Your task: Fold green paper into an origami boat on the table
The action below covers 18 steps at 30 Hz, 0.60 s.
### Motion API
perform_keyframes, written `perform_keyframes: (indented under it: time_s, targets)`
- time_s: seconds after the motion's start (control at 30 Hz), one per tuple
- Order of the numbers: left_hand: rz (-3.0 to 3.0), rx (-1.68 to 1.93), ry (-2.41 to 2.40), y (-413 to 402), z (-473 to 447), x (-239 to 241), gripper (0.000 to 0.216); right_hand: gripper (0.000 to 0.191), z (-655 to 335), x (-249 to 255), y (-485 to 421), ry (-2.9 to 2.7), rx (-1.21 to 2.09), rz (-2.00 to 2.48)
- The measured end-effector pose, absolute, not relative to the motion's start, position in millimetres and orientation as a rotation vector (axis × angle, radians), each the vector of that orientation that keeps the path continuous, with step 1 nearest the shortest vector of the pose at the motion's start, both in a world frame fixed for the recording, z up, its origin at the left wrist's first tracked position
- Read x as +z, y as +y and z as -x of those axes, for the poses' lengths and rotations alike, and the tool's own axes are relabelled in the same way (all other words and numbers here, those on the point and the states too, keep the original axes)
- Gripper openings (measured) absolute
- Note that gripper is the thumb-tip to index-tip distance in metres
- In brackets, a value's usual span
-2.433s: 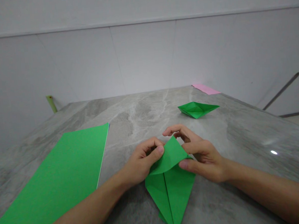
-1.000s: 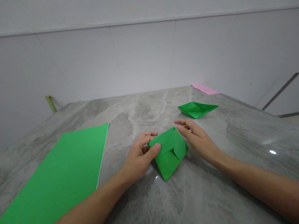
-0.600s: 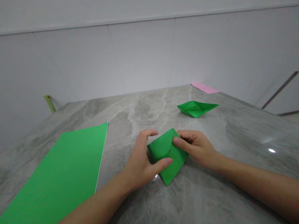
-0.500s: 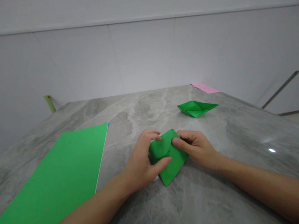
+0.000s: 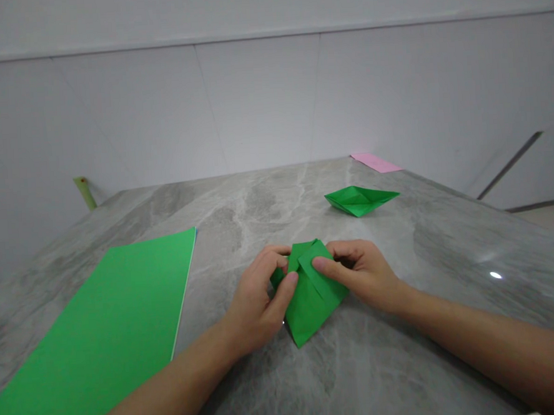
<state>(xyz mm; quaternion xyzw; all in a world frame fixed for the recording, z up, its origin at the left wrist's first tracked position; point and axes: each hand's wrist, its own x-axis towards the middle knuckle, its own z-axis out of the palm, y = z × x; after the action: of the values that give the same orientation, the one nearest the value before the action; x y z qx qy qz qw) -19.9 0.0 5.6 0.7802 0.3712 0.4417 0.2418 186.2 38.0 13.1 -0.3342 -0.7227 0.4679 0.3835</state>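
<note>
A partly folded green paper piece (image 5: 311,299) lies on the grey marble table (image 5: 362,365) in front of me. My left hand (image 5: 259,299) pinches its left upper part, thumb on top and fingers curled behind. My right hand (image 5: 356,271) grips its right upper flap, thumb pressed on the fold and fingers tucked behind. Both flaps meet near the top corner. The lower point of the piece rests on the table.
A stack of flat green sheets (image 5: 101,337) lies to the left. A finished green paper boat (image 5: 358,200) sits farther back on the right, and a pink sheet (image 5: 375,162) lies at the far corner. A white wall stands behind the table.
The long pointed piece was folded over into a compact shape. Since half a second ago, both hands have drawn the upper flaps inward so two layers now overlap at the top.
</note>
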Motion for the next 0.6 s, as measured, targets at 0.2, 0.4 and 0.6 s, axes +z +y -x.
perform_keyframes:
  time_s: [0.2,0.4,0.6]
  targets:
    - [-2.303,1.092,0.936,0.7,20.6,4.9,0.008,0.031,-182.6,16.7,37.5,-1.881,1.143,0.832]
    - [-2.280,1.119,0.992,0.3,20.3,3.2,0.007,0.031,-184.3,15.3,37.6,-1.926,1.104,0.871]
    - [-2.281,1.126,0.999,-0.2,20.0,2.5,0.007,0.026,-183.6,15.2,38.7,-1.904,1.159,0.880]
